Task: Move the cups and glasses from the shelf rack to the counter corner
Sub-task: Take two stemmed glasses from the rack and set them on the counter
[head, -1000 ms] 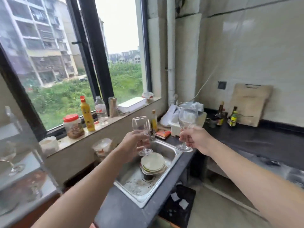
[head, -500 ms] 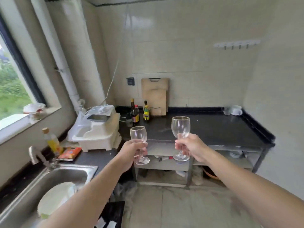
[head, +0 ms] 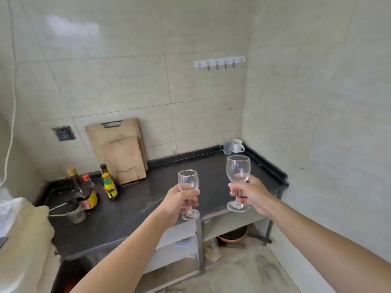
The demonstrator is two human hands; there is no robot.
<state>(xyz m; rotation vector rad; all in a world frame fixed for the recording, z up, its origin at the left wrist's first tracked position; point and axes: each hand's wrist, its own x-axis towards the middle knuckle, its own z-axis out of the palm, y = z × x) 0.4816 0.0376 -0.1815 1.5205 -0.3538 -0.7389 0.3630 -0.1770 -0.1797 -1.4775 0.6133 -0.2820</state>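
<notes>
Head view looks down on two outstretched arms, each carrying a stemmed glass upright above the near edge of the dark desk (head: 148, 199). The left hand (head: 177, 200) has its fingers curled round the stem and lower bowl of the smaller wine glass (head: 188, 180). The right hand (head: 251, 195) grips the taller wine glass (head: 238, 169) in much the same way, wrapped about the stem just under the bowl, with the foot hanging free below. Holding by the stem looks deliberate: each foot is left clear for a straight set-down, and the thin bowls are well apart so they cannot knock. Both glasses look empty and are in the air, not touching the desk. The far right corner of the desk, where the two tiled walls meet, already holds a white mug (head: 237, 145) with a clear cup (head: 226, 148) just beside it, close to the raised back edge. That is probably the gathering spot, since it lies well apart from the sauce bottles (head: 109, 185) and the cutting boards (head: 118, 149) leaning on the wall at the left. I judge the carry nearly done and a set-down beside the mug next, the taller wine glass being nearer.
</notes>
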